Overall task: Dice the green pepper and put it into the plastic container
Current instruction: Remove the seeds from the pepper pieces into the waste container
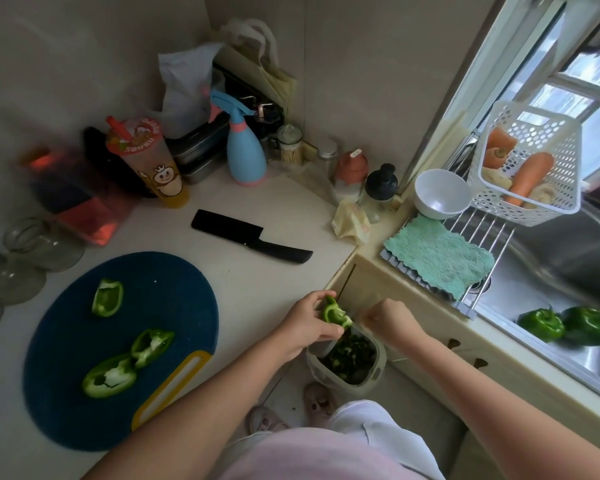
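Observation:
My left hand (309, 323) holds a curved piece of green pepper (335, 313) just past the counter's corner. Right below it is a translucent plastic container (378, 368) with dark green bits inside; I cannot tell whether it stands on the floor or is held. My right hand (392, 320) hovers beside the pepper piece over the container's far rim, fingers curled, with nothing visible in them. Three more pepper pieces (107, 297) (152, 345) (109, 377) lie on the round blue cutting board (174, 306). A black knife (250, 235) rests on the counter behind the board.
Two whole green peppers (568, 327) lie in the sink at the right. A teal cloth (437, 254), a white bowl (440, 194) and a basket of carrots (530, 168) sit on the sink rack. Cups, jars and a blue spray bottle (245, 150) crowd the counter's back. Glasses (25, 254) stand at the left.

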The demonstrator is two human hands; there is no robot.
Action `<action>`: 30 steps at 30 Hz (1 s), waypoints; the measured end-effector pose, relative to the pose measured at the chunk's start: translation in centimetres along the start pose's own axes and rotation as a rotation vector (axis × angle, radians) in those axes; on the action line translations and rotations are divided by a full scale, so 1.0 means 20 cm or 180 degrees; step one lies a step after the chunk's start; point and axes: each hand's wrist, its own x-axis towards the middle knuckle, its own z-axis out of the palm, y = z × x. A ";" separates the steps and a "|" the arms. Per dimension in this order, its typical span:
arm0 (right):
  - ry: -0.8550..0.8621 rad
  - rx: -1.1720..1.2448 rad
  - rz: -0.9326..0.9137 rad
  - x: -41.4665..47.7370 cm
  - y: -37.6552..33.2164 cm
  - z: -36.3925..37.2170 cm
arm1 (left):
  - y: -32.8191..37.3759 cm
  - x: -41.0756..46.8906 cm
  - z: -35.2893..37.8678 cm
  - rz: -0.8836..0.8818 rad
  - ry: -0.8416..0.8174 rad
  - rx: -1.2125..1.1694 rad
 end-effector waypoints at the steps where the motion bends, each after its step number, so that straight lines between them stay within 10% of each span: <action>1: 0.0047 -0.0099 -0.0056 0.01 0.01 0.01 | 0.00 0.01 0.00 -0.0026 -0.0012 -0.0014; 30: 0.0249 0.0456 -0.0725 -0.09 -0.11 -0.09 | -0.03 0.03 0.14 0.0123 -0.0133 0.0445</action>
